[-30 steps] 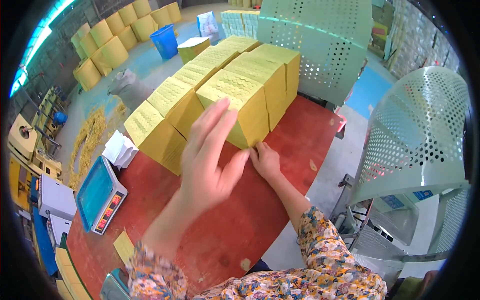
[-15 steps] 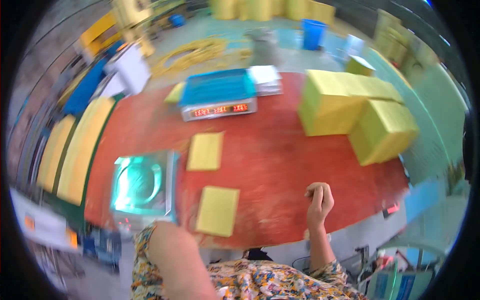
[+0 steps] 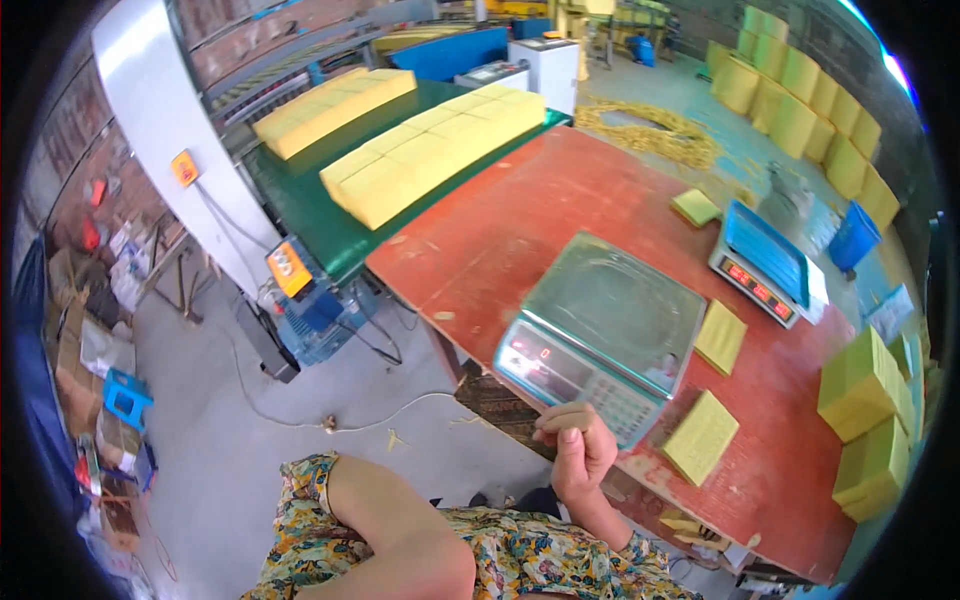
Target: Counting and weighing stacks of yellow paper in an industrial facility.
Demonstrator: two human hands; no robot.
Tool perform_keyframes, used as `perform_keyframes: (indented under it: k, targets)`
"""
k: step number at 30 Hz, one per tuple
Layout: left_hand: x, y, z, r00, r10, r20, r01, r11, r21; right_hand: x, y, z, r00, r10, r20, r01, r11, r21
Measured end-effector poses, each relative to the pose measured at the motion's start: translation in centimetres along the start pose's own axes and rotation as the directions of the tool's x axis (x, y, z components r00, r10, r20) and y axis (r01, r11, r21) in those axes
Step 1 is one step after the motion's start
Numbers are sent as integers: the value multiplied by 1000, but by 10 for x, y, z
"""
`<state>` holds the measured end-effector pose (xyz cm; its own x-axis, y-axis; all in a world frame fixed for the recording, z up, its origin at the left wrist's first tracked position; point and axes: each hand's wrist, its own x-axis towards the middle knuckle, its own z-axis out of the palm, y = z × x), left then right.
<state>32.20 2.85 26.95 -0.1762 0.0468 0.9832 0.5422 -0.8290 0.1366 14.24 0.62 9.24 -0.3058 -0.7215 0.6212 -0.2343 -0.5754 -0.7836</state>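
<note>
Swung left now, the view brings the conveyor point(image 3: 330, 225) into sight. Right hand point(image 3: 578, 452) sits loosely curled, holding nothing, fingers point(image 3: 562, 417) just at the near corner of the weighing scale point(image 3: 600, 335) on the red table point(image 3: 520, 230). Left hand is out of view.

We can't see the left hand: the left arm point(image 3: 400, 530) runs out of the lower edge, hand cut off. Right hand point(image 3: 580, 450) is loosely curled, palm side hidden, so we can't tell if anything's inside it. It covers the near corner of the scale point(image 3: 600, 335). Scale keys are too small to make out. Yellow blocks point(image 3: 870, 420) at right are clipped by the rim.
</note>
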Motion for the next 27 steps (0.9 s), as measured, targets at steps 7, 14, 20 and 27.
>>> perform_keyframes:
  k: [7,14,20,27]
  targets:
    - [-121,124,-72,879,1,477,-261,-837,482,59,58,92,979,-2,202,-27,989,143]
    - [-182,314,-97,630,505,-590,575,-814,-84,119,133,191,884,296,363,-408,866,288]
    - [-213,466,-139,518,611,-598,622,-749,-227,168,174,258,905,254,342,-346,907,240]
    - [-272,630,-249,528,494,-691,553,-817,-161,243,241,342,949,222,226,-213,975,-62]
